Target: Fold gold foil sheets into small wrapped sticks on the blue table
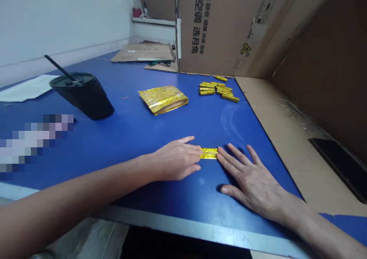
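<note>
A small gold foil strip (209, 153) lies flat on the blue table (160, 132) between my two hands. My left hand (179, 159) rests on its left end, fingers stretched out and pressing down. From the other side, my right hand (246, 175) touches the strip's right end with its fingertips, fingers spread and thumb apart. Farther back is a stack of gold foil sheets (163, 99), its front edge slightly raised. A loose pile of small folded gold foil pieces (216, 89) lies at the back right.
A black cup (88, 98) with a straw stands at the left, near a white sheet (28, 88). A large cardboard box (218, 29) rises at the back right. On the cardboard at right lies a dark flat object (338, 167). The table's front edge (172, 224) is close.
</note>
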A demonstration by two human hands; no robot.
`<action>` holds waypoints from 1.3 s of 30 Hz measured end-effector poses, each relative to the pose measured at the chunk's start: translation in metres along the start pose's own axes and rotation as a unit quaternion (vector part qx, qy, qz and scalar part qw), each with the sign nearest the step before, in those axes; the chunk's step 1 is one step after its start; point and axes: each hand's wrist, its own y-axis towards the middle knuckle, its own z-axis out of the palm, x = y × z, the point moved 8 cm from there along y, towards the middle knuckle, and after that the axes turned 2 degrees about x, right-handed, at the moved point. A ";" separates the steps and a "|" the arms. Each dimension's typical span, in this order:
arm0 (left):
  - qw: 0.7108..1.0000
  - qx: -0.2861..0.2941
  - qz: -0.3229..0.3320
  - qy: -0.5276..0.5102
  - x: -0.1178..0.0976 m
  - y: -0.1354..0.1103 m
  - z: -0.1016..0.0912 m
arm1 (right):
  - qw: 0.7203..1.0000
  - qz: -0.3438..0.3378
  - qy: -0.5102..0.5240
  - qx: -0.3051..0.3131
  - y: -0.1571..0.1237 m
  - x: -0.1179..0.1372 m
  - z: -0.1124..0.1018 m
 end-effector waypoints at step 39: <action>0.995 -0.055 -0.056 0.062 -0.048 -0.018 0.009 | 0.987 -0.102 0.108 0.067 0.013 0.021 0.002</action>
